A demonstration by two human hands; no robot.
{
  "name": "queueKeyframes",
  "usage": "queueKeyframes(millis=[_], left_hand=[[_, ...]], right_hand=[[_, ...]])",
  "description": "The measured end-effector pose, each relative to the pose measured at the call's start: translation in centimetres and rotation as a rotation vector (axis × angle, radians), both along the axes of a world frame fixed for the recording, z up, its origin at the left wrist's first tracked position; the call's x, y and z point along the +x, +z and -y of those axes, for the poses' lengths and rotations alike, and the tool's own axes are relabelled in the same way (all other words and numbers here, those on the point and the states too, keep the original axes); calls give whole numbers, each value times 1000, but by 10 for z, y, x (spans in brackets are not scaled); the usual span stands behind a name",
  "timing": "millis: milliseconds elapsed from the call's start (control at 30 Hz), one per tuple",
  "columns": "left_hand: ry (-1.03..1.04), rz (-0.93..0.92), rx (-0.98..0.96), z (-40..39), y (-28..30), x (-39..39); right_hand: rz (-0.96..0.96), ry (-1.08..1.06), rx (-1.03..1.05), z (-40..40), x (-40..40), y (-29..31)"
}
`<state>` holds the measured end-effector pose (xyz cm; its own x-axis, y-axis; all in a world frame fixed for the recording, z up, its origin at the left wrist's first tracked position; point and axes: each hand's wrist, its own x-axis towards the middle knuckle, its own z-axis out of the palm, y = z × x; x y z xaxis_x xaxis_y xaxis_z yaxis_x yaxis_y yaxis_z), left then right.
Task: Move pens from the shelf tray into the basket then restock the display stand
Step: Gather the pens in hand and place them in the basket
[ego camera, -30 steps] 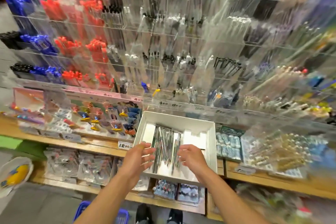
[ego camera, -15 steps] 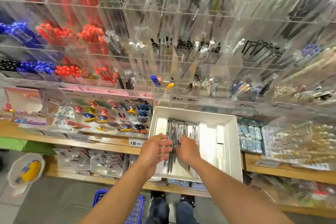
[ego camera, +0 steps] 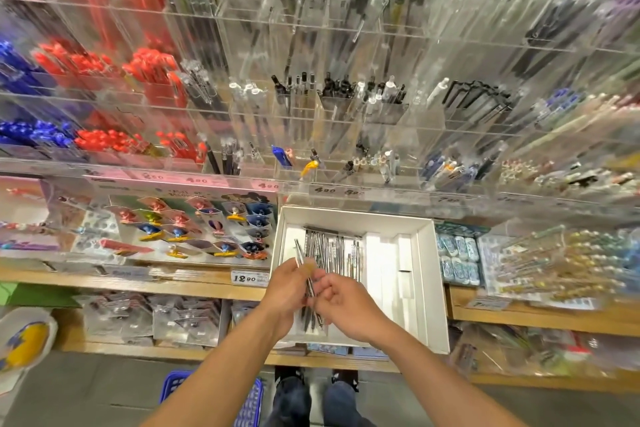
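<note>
A white shelf tray (ego camera: 429, 288) rests on the wooden shelf and holds a row of silver-grey pens (ego camera: 332, 250). My left hand (ego camera: 289, 291) and my right hand (ego camera: 346, 305) meet over the tray's near left part. Together they hold a small bunch of pens (ego camera: 300, 258), tilted, its tips above my left fingers and its lower ends under my right palm. The blue basket (ego camera: 251, 406) stands on the floor below, mostly hidden by my left forearm. The clear acrylic display stand (ego camera: 346, 107) fills the wall above the tray.
Packaged charms (ego camera: 207, 229) lie left of the tray, clips and beaded pens (ego camera: 554, 267) to its right. The wooden shelf edge (ego camera: 173, 288) carries a price tag. A white and yellow object (ego camera: 24, 343) sits low at the far left. My shoes show beside the basket.
Both hands came together from the tray's sides, closed on a few pens and lifted them off the row. The view shifted, so the tray sits further right in the frame.
</note>
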<state>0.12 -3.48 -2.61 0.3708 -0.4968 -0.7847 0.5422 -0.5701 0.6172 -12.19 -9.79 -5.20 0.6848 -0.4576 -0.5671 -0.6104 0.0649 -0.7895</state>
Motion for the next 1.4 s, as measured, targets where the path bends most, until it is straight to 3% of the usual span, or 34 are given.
queueKeyframes(millis=[133, 267, 433, 600, 900, 1033, 1200, 1400], left_hand=[[51, 45, -21, -3, 1, 2], [92, 80, -15, -8, 2, 6], [95, 80, -35, -13, 3, 11], [97, 67, -43, -14, 0, 13], [83, 68, -35, -11, -8, 9], [80, 65, -36, -8, -10, 6], [28, 1, -66, -6, -11, 2], [47, 35, -69, -12, -14, 7]], right_hand=[[-13, -99, 28, 11, 9, -4], [-277, -206, -195, 26, 22, -33], [-466, -103, -351, 18, 36, -60], [-511, -67, -396, 15, 41, -62], [-399, -34, -221, 23, 5, -40], [-216, -197, -24, 17, 0, -11], [19, -99, 116, -7, 3, 10], [69, -149, 195, -2, 3, -3]])
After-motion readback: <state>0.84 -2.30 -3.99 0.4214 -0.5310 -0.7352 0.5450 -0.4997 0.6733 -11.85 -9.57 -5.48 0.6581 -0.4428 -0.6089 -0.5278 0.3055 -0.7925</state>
